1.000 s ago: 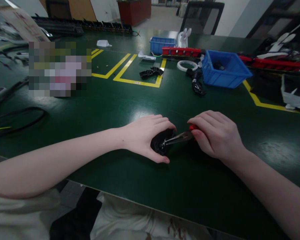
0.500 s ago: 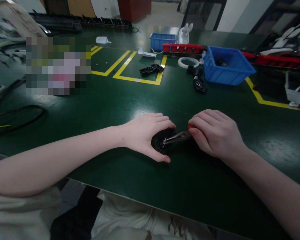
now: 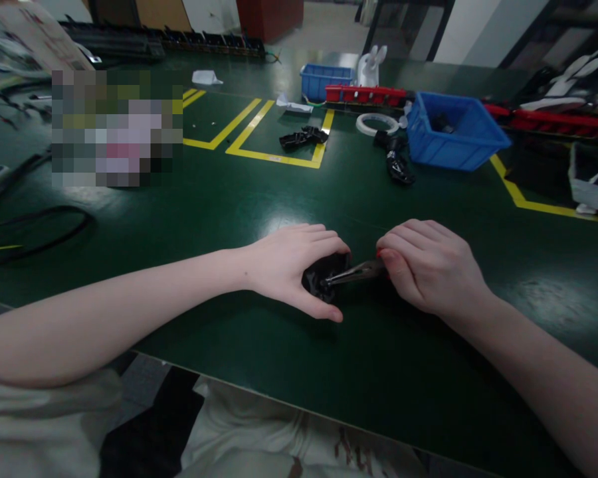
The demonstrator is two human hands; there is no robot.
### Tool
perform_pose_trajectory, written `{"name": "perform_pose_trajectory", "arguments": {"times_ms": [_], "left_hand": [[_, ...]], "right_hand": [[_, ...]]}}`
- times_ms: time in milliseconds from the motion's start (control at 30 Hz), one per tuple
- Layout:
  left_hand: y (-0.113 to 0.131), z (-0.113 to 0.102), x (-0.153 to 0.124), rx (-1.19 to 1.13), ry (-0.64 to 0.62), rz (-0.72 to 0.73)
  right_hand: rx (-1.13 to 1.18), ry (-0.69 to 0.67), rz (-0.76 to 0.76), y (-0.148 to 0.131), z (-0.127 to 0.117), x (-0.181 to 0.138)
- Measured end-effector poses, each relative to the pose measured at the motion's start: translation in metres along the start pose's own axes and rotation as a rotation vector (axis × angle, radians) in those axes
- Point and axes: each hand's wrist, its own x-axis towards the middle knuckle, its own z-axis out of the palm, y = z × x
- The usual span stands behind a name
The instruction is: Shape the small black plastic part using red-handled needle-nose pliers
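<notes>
Near the front of the green table, my left hand (image 3: 299, 269) curls round a small black plastic part (image 3: 315, 279), thumb on the near side and fingers on the far side. From the right, my right hand (image 3: 428, 265) is closed on red-handled needle-nose pliers (image 3: 361, 271). Their slim metal jaws reach into the black part and touch it close to its middle. What the jaws grip there is too small to make out. Most of the pliers' handles are hidden inside my right hand.
Beyond my hands lie black parts (image 3: 303, 138) by yellow tape, another black piece (image 3: 397, 162), a white tape roll (image 3: 377, 124) and a blue bin (image 3: 453, 136). A smaller blue bin (image 3: 323, 81) and red racks (image 3: 363, 95) stand farther back. A black cable (image 3: 74, 211) loops at left.
My right thumb has shifted slightly on the pliers' handle, and the jaws have turned a little in the black part. My left hand keeps nearly the same hold.
</notes>
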Motion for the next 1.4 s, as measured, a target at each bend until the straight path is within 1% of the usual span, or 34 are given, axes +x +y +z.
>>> {"name": "perform_pose_trajectory", "arguments": {"times_ms": [200, 500, 767, 900, 1100, 1400], "left_hand": [[-0.0012, 0.0001, 0.0009, -0.009, -0.01, 0.008], [-0.003, 0.0011, 0.0012, -0.006, 0.001, 0.029], [-0.0028, 0.0032, 0.0007, 0.004, 0.049, 0.044], [-0.0045, 0.0053, 0.0009, 0.004, 0.09, 0.087], [-0.0056, 0.0071, 0.0014, 0.041, 0.096, 0.103], [-0.0055, 0.0084, 0.0009, 0.068, 0.116, 0.122]], "right_hand": [[-0.008, 0.027, -0.015, -0.0002, -0.0011, 0.0007], [-0.035, 0.006, -0.026, 0.0019, -0.0021, 0.0015], [-0.042, 0.019, -0.059, 0.0032, -0.0026, 0.0015], [-0.044, 0.04, -0.095, 0.0054, 0.0001, -0.001], [0.014, 0.078, -0.074, 0.004, 0.0048, -0.0023], [0.019, 0.055, -0.078, 0.0059, 0.0037, -0.0004]]}}
